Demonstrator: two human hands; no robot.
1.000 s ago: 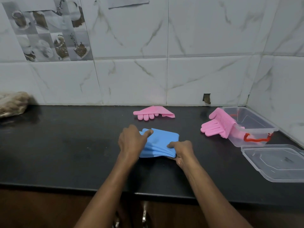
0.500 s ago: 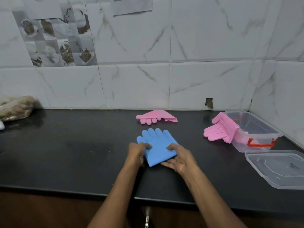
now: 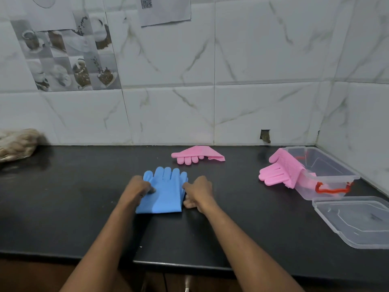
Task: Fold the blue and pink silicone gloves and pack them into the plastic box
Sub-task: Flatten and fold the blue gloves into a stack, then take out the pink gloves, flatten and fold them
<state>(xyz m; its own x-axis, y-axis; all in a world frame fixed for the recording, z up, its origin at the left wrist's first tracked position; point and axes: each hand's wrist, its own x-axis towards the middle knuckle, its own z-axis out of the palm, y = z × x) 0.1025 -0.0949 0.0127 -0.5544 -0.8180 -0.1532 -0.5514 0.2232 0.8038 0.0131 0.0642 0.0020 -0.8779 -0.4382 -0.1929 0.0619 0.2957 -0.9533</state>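
A blue silicone glove [image 3: 165, 191] lies flat on the black counter [image 3: 63, 203], fingers pointing to the wall. My left hand [image 3: 137, 189] grips its left edge near the thumb. My right hand [image 3: 197, 191] touches its right edge, fingers curled on the counter. One pink glove [image 3: 196, 154] lies folded near the wall. A second pink glove [image 3: 280, 168] hangs over the left rim of the clear plastic box [image 3: 328, 171], which has red clips.
The box's clear lid [image 3: 355, 220] lies on the counter in front of the box. A bag of brownish things [image 3: 17, 144] sits at the far left by the wall. The counter's front edge runs just below my forearms. Tiled walls close the back and right.
The blue glove was bunched sideways under both hands, then turned and spread flat with its fingers toward the wall. My hands moved out to its two side edges.
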